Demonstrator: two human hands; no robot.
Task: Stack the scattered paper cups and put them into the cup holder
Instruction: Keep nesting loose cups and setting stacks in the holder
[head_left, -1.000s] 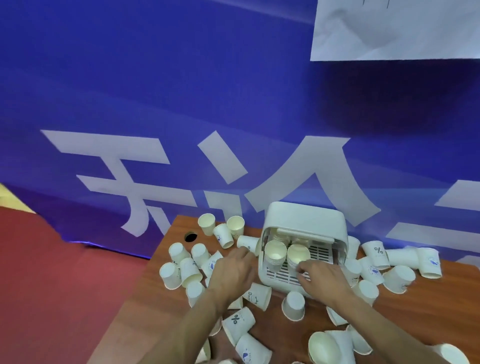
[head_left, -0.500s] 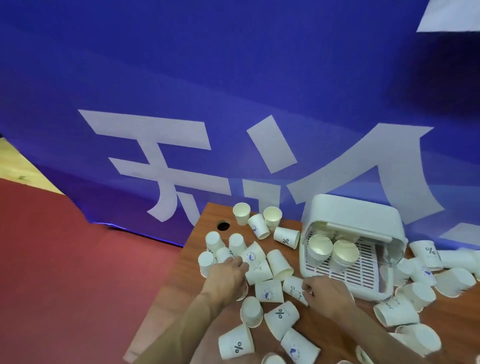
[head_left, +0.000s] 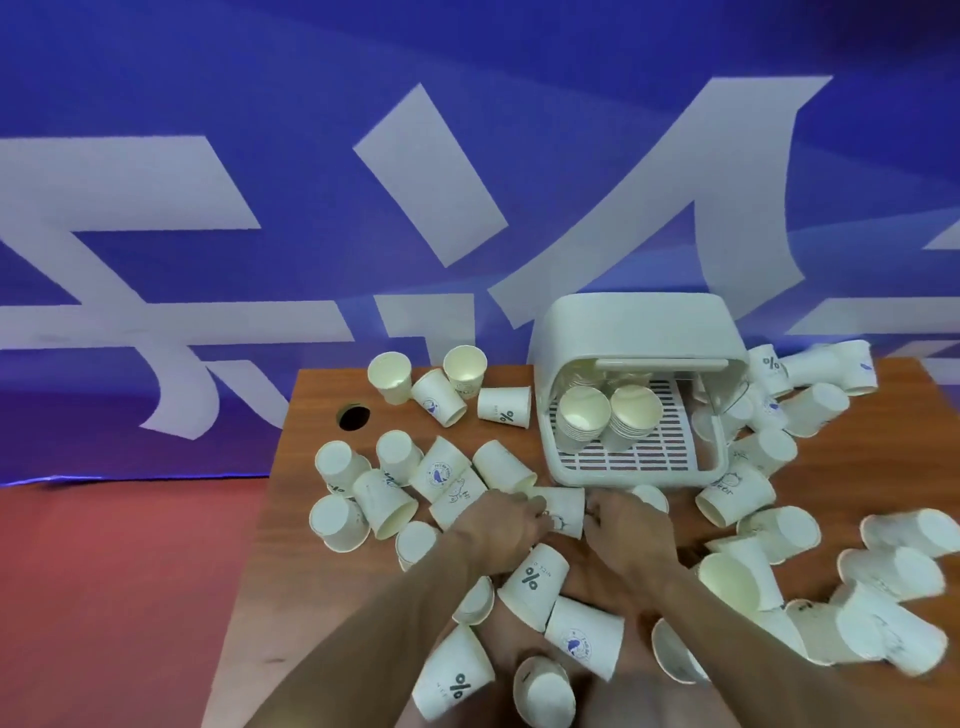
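Observation:
A white cup holder (head_left: 639, 475) with its lid raised stands at the back of the wooden table. Inside it two stacks of paper cups (head_left: 582, 418) lean side by side on the slotted tray. Just in front of the holder one paper cup (head_left: 565, 512) lies on its side. My left hand (head_left: 498, 527) grips its left end and my right hand (head_left: 623, 532) grips its right end. Several loose cups (head_left: 384, 506) lie scattered to the left, with more at the right (head_left: 779, 530) and between my forearms (head_left: 535, 582).
The table (head_left: 317, 395) has a round cable hole (head_left: 354, 417) near its back left corner, and its left edge drops to a red floor (head_left: 104, 597). A blue banner (head_left: 260, 104) hangs right behind the table. Three cups (head_left: 431, 379) sit at the back.
My left hand has moved right, away from the left cluster of cups, and now meets my right hand on the one cup in front of the holder. The view has shifted.

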